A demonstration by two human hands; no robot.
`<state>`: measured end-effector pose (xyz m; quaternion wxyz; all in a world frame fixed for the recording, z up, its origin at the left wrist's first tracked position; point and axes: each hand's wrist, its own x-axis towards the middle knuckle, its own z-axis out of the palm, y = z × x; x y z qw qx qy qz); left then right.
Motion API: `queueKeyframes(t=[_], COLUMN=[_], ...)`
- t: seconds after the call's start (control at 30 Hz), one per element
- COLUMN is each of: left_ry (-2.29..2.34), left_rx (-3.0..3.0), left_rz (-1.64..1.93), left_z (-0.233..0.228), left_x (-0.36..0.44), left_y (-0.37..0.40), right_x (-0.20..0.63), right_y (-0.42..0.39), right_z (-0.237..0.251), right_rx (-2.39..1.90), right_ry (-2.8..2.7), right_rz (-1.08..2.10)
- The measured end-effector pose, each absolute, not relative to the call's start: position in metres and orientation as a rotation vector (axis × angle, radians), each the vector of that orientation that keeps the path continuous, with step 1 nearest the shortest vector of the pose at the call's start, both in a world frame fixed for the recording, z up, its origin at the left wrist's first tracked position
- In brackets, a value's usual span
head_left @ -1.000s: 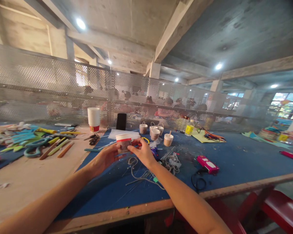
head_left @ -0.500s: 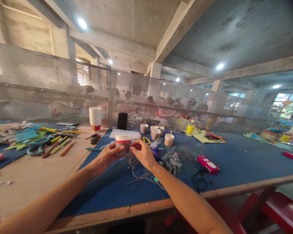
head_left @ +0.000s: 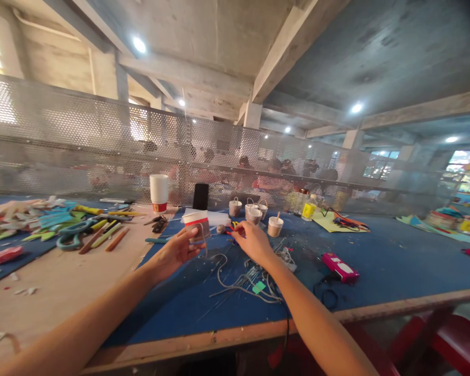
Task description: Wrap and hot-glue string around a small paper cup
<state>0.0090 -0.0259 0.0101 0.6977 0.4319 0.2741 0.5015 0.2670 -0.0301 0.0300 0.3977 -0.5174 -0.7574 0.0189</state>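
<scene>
Two bare hands reach in over the blue tabletop (head_left: 172,308) near the centre of the frame, and only one plainly has hold of something. The left hand (head_left: 175,249) has its thumb and fingers curled about a paper cup (head_left: 197,221), white at the rim, red-banded, brownish lower down, with a thin strand (head_left: 206,246) hanging below it. What counts most is the sideways gap: the cup lies left of the right hand (head_left: 254,241), apart from its fingertips, so the left hand is the nearer one. A small round greyish thing (head_left: 221,228) sits between them in the view. The right thumb and forefinger are drawn close together beside some red, yellow and blue things (head_left: 232,225) (whether they grip any of these, one cannot tell). The cup's mouth points up and slightly to the upper left, its long axis near upright but leaning, its base towards the lower right. Grey cord (head_left: 288,257) lies tangled right of centre, partly behind the right forearm.
</scene>
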Motion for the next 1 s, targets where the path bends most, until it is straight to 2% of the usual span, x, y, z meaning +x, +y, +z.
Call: queueKeyframes(t=[0.1,0.2,0.53,0.67,0.87,1.0], left_ry=[0.587,0.577,0.548,0.551,0.576,0.591], left_rx=[0.944,0.928,0.916,0.906,0.900,0.929], left_rz=[1.094,1.077,1.068,1.078,1.103,1.091], left_z=[0.013,0.015,0.009,0.011,0.011,0.009], left_x=[0.010,0.012,0.009,0.009,0.009,0.008], left_y=[-0.028,-0.030,-0.023,-0.026,-0.026,-0.024], right_x=[0.300,0.322,0.326,0.331,0.319,0.306], right_y=[-0.028,-0.028,-0.019,-0.013,-0.017,-0.033], right_z=[0.025,0.017,0.008,0.006,0.015,0.024], right_rx=[-1.693,-1.973,-2.115,-1.905,-1.076,-0.801], right_ry=[-2.058,-2.094,-1.991,-1.723,-1.272,-1.257], right_rz=[-0.043,-0.005,0.111,0.397,1.030,1.207])
